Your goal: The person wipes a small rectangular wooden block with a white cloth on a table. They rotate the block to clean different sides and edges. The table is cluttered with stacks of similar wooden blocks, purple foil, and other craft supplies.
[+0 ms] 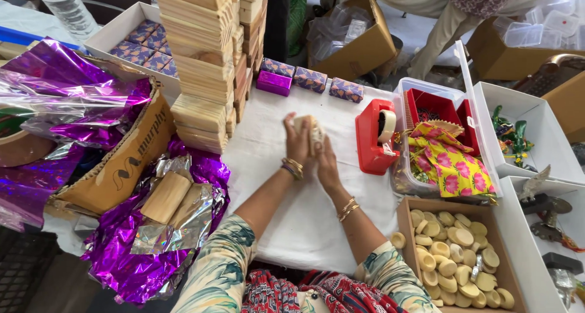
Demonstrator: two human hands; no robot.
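Note:
Over a white cloth-covered table, my left hand and my right hand are pressed together around a small pale wooden box, which is held upright between the palms. Both wrists wear gold bangles. A red tape dispenser stands just right of the hands. Three small wrapped boxes, one shiny purple and two patterned, lie in a row beyond the hands.
Tall stacks of wooden boxes rise at the left. Purple foil sheets spill from a cardboard box. A carton of round pale pieces sits at the right, near a clear bin with yellow flowered cloth. Another person stands beyond.

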